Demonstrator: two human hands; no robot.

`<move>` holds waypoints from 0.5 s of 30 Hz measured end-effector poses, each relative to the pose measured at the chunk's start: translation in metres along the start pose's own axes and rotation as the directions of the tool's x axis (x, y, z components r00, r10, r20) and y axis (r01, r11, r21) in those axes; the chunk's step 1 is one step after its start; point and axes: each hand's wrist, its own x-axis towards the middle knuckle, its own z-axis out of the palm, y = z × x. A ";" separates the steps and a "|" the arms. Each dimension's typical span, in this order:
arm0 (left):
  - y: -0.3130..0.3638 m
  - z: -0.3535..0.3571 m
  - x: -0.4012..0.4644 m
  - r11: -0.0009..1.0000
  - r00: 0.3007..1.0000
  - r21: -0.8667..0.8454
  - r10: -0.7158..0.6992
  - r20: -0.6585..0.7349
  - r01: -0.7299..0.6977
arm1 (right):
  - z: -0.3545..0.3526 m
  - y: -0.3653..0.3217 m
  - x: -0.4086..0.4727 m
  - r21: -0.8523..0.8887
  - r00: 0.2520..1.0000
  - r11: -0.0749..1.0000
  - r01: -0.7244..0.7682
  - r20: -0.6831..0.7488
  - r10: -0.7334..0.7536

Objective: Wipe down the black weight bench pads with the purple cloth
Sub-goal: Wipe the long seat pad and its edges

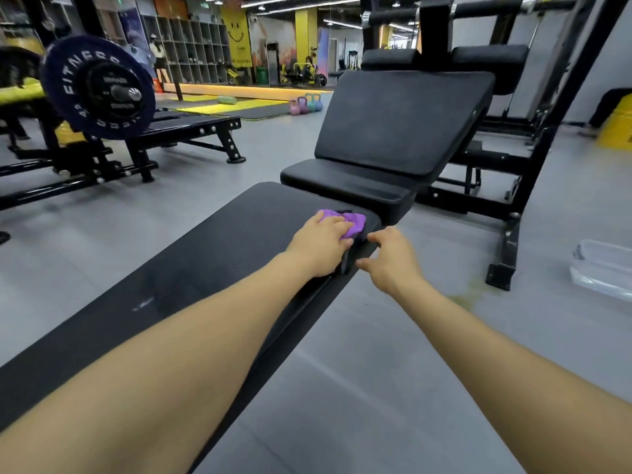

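Left hand (319, 246) presses the purple cloth (345, 223) at the long pad's (171, 289) far end; right hand (390, 260) relaxed, steadying its edge; seat (345, 188) and backrest (400, 121) look unwiped.

Bright, even illumination from overhead ceiling strip lights (270, 2). Shadows soft. Faint sheen on the black bench pad (143, 302). Wide-angle distortion bends frame edges. Background slightly soft; foreground forearms mildly blurred.

Grey gym floor (239, 172), 4 kettlebells (306, 105)
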 end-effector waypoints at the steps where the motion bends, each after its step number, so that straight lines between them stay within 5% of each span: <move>1: 0.000 -0.001 -0.011 1.000 1.000 -0.002 0.014 0.012 -0.014 | -0.001 -0.002 -0.003 -0.009 1.000 1.000 -0.013 0.005 0.013; 10: -0.004 -0.017 -0.103 0.994 0.994 0.012 0.111 0.024 -0.111 | 0.001 -0.041 -0.061 -0.144 0.984 0.988 -0.056 0.161 0.079; 15: -0.016 -0.024 -0.146 0.990 0.998 -0.137 0.035 0.061 -0.026 | -0.002 -0.070 -0.089 -0.101 0.962 0.992 -0.076 0.253 0.099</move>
